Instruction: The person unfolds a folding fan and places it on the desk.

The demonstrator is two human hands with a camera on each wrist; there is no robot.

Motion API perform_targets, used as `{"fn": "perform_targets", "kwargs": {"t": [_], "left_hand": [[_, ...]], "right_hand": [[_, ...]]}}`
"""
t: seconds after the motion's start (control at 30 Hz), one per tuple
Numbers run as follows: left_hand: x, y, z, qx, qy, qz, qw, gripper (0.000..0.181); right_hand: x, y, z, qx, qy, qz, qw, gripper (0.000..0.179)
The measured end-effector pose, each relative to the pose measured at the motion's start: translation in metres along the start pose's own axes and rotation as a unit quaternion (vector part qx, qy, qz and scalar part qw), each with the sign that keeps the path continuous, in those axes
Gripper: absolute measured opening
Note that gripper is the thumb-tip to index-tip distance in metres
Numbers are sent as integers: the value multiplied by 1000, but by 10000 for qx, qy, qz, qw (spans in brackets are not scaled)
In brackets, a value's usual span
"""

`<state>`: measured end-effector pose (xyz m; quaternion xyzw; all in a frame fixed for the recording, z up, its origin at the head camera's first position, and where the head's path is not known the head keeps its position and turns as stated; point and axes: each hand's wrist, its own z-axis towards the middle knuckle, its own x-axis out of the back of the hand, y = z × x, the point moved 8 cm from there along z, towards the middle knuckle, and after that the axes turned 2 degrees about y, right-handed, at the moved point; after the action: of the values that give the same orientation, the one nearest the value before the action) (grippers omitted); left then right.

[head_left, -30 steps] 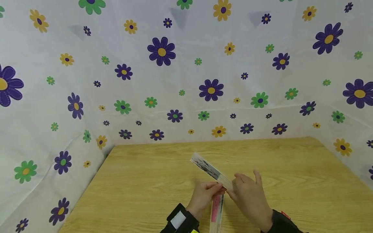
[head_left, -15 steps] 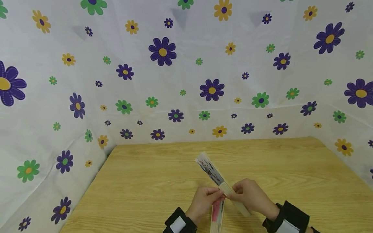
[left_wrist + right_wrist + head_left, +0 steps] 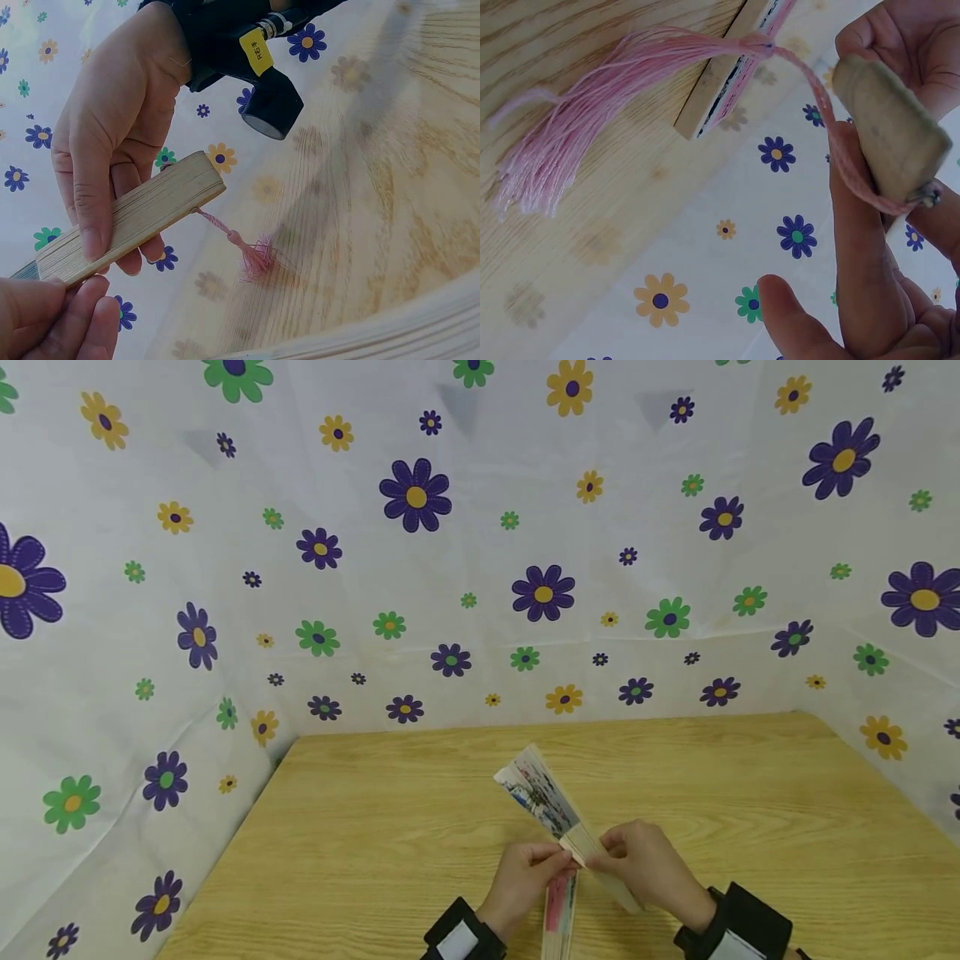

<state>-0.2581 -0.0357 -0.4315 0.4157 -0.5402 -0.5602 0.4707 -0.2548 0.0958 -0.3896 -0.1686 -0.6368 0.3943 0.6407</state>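
A folding fan [image 3: 542,797], partly spread, has a printed leaf and pale wooden sticks [image 3: 142,210]. In the head view its leaf points up and left. My left hand [image 3: 525,878] pinches it where leaf meets sticks. My right hand [image 3: 658,870] grips the sticks further down, thumb [image 3: 93,202] on top. A pink tassel [image 3: 592,112] hangs from the rivet [image 3: 928,195] at the butt end. A second fan [image 3: 557,914], folded and showing pink, lies on the table below my left hand, its lower end cut off by the frame.
The wood-grain table [image 3: 360,827] spreads around both hands. White cloth [image 3: 480,556] with purple, green and yellow flowers stands behind it and along both sides. Black bands with boxes [image 3: 750,922] sit on the wrists.
My right hand has come down from a raised pose and now grips the sticks. The fan has tilted steeper, and its leaf has spread from nearly folded into a narrow wedge.
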Motion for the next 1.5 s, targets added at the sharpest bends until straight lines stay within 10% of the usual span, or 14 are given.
{"fn": "perform_targets", "kwargs": {"t": [1.0, 1.5], "left_hand": [[10, -3, -1, 529, 658, 73, 9964, 25], [11, -4, -3, 244, 557, 116, 9981, 24]], "right_hand": [[22, 10, 2, -464, 1241, -278, 9908, 15], [27, 16, 0, -575, 1260, -403, 9895, 20]]}}
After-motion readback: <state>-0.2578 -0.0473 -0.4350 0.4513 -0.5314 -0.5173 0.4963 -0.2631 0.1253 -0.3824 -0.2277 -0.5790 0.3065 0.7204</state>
